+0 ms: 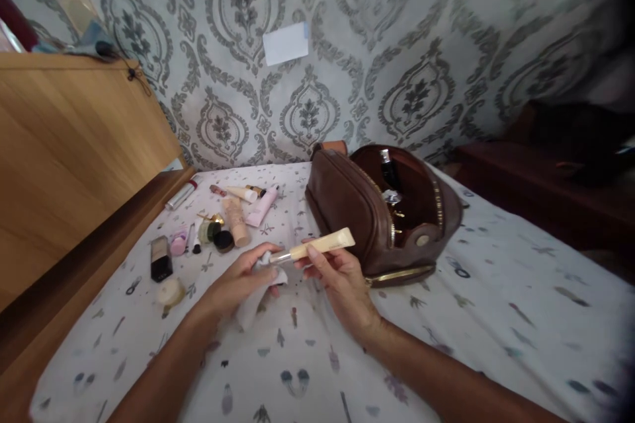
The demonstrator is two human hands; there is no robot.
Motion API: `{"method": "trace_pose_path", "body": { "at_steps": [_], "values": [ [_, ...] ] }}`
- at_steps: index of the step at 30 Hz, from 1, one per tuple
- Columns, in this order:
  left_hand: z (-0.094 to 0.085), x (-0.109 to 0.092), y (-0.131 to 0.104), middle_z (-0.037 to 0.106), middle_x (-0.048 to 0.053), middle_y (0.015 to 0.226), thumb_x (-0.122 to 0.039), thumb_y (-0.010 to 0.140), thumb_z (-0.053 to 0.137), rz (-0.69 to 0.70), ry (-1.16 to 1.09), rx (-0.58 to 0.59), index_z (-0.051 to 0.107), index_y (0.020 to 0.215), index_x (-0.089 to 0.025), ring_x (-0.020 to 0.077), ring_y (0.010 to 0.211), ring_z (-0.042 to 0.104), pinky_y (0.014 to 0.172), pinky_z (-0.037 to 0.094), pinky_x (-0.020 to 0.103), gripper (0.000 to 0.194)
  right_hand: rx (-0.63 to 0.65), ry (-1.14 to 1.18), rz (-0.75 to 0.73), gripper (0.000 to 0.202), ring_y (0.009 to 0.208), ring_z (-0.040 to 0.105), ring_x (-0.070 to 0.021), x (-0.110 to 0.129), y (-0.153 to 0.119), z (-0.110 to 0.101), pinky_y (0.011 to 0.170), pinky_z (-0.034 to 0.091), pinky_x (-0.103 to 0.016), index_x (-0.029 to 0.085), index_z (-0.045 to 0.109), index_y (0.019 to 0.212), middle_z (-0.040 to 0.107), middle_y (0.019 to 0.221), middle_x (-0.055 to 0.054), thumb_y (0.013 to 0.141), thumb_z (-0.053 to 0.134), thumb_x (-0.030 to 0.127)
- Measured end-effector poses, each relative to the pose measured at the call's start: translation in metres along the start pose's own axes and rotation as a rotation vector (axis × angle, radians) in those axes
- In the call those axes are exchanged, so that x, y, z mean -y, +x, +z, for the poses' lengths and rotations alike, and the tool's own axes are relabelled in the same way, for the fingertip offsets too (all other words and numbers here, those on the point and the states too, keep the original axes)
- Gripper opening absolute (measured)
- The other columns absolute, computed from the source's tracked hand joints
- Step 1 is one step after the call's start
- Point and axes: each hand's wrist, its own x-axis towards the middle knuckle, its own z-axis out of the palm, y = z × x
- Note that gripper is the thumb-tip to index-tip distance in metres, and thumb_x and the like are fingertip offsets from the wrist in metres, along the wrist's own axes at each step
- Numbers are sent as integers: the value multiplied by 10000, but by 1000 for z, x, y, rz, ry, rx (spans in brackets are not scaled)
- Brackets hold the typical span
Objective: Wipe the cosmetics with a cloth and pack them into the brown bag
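My right hand (342, 281) grips a pale yellow cosmetic tube (322, 243) with a silver end, its thumb pressed on the tube's side. In my left hand (243, 281) is a white wipe (260, 287), which hangs below the fingers and touches the tube's silver end. Just right of the tube stands an unzipped brown toiletry bag (342, 201), with a dark bottle (389, 170) and other small things inside. Left of my hands lie several cosmetics, among them a beige tube (235, 221), a pink tube (262, 206) and a black-lidded jar (223, 241).
A foundation bottle (161, 259), a cream jar (170, 291) and a silver can (181, 194) are along the left side. The patterned white cloth (297, 377) covers the surface. A wooden panel (84, 145) borders it on the left, and a papered wall (307, 112) behind.
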Motion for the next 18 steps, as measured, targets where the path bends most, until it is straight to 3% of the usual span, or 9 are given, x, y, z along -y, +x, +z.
{"method": "trace_pose_path", "body": {
  "at_steps": [4,7,10,13,18],
  "values": [
    [5,1,1,620,-8,657,-561,745,740,-9,-41,-125,678,979,-219,113,493,546,456,437,186,419,21,7,3,468,655,655,-172,0,-2,-1,526,509,-258,165,703,920,710,772,-46,680,811,552],
    [9,2,3,586,-22,589,-598,707,758,29,-56,-147,663,831,-182,95,468,501,439,409,171,444,47,13,-14,508,647,662,-168,-3,0,-2,497,494,-243,158,679,954,698,800,-50,684,802,571],
    [10,-4,4,619,-22,642,-570,648,813,57,-158,-263,665,894,-187,115,526,545,492,464,194,479,95,33,1,607,624,671,-157,-9,1,-3,438,461,-204,171,622,1031,652,813,-18,639,824,588],
    [8,-24,4,630,-25,644,-553,615,834,99,-239,-356,639,1017,-206,147,538,580,505,493,232,566,166,23,32,656,599,664,-136,-16,0,-3,386,420,-168,182,580,1063,590,818,15,625,823,607],
    [13,-84,12,631,-29,652,-502,675,811,280,-28,-321,595,1091,-221,111,496,538,452,427,183,546,271,-65,47,672,633,635,-111,-19,-6,-2,384,393,-146,170,570,1027,564,844,9,635,774,675]
  ]
}}
